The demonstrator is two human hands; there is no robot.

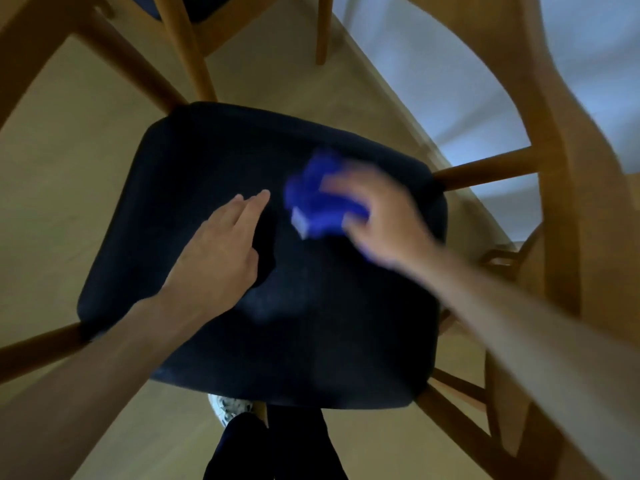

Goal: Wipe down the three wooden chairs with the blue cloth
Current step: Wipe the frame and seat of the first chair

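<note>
Crumpled blue cloth (320, 199) in right hand's (379, 220) grip over dark padded seat (214, 341); left hand (221, 247) flat.

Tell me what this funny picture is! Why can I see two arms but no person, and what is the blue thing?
There is one picture, taken by a camera worn on a person's head, looking down. That is why you see only their arms and, at the bottom, their legs and a shoe. Below them is a wooden chair with a dark seat cushion. The right hand grips a bunched-up blue cloth over the seat; it looks smeary because it is moving fast. The left hand is open and flat over the seat, fingers straight. Another wooden chair stands behind, at the top, on a pale floor.
</note>
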